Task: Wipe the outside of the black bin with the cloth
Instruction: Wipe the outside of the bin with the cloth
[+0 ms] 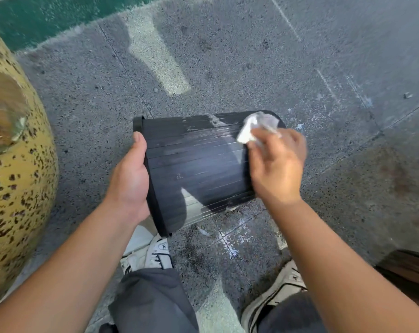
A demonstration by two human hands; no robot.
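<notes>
Head camera looks down past my two bare forearms at a black bin (198, 169) held on its side above the speckled grey floor (251, 56). Its ribbed wall faces up, its rim points toward nine o'clock and its base toward three o'clock. My left hand (131, 179) grips the rim at the nine o'clock end: the thumb lies straight along the outside edge, and the other fingers curl out of sight, I think inside the opening. My right hand (278, 164) sits at the three o'clock end, fingers bunched around a crumpled white cloth (254, 127) that sticks out toward twelve o'clock and presses on the bin's wall near the base. That hand is motion-blurred, so I cannot tell each finger apart. Pale smears and wet streaks show on the bin's wall beside the cloth and near its lower edge.

At six o'clock are my grey trouser legs (150, 299) and two white sneakers (155, 253), standing on the floor beneath the bin. At nine o'clock bulges a big rounded yellow object (16, 176) flecked with dark spots. A green painted strip (47, 18) crosses the floor at eleven o'clock.
</notes>
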